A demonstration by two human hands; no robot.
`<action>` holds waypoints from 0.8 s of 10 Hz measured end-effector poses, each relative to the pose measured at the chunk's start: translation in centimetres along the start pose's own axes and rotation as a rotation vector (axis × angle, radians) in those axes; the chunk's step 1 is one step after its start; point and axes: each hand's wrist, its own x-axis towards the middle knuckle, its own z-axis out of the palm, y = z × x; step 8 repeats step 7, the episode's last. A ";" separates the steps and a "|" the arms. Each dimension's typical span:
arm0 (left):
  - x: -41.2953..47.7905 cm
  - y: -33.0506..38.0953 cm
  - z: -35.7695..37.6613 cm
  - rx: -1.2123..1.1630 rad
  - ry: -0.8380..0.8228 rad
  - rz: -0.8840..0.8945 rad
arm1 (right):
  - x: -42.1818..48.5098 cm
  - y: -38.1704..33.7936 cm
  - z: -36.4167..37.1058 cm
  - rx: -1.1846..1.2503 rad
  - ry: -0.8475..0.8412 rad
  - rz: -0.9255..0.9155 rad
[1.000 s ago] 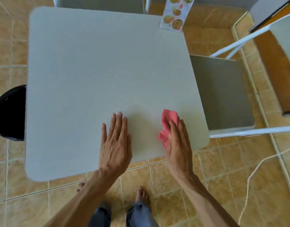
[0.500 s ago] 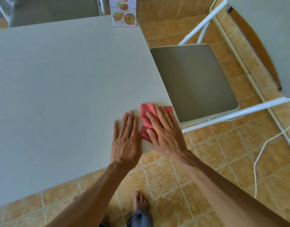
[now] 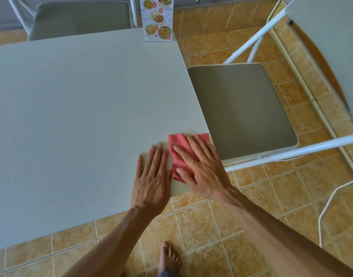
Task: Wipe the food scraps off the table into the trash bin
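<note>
The grey table (image 3: 81,106) fills the left and middle of the head view. A pink cloth (image 3: 179,141) lies at its near right corner, close to the right edge. My right hand (image 3: 201,168) presses flat on the cloth with fingers spread. My left hand (image 3: 151,176) lies flat on the bare tabletop just left of the cloth, almost touching my right thumb. I see no food scraps on the table. The trash bin is out of view.
A grey folding chair (image 3: 241,108) with a white frame stands against the table's right edge. Another chair (image 3: 79,19) is at the far side. A menu card (image 3: 158,21) stands at the far right corner. A white cord (image 3: 329,202) lies on the tiled floor.
My right hand slid the cloth toward the table's near right corner and flattened over it. My left hand followed beside it. The black bin at the left went out of view.
</note>
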 end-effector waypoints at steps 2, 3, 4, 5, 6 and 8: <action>0.2 -0.4 -3.3 -0.030 -0.173 -0.020 | 0.8 -1.2 -1.8 0.036 -0.186 0.109; 0.2 -1.0 -8.5 0.002 -0.205 -0.083 | 2.1 -3.6 -4.9 0.018 -0.314 0.213; 0.5 -1.1 -16.4 0.025 -0.182 -0.109 | 3.8 -6.9 -11.4 0.087 -0.292 0.279; 1.0 0.1 -25.9 0.017 -0.077 -0.114 | 6.0 -10.1 -20.1 0.208 -0.274 0.278; 2.2 1.9 -34.3 0.034 -0.013 -0.110 | 8.8 -11.5 -28.3 0.177 -0.219 0.252; 1.8 4.3 -43.4 -0.012 0.084 -0.049 | 10.0 -13.5 -38.2 0.102 -0.077 0.220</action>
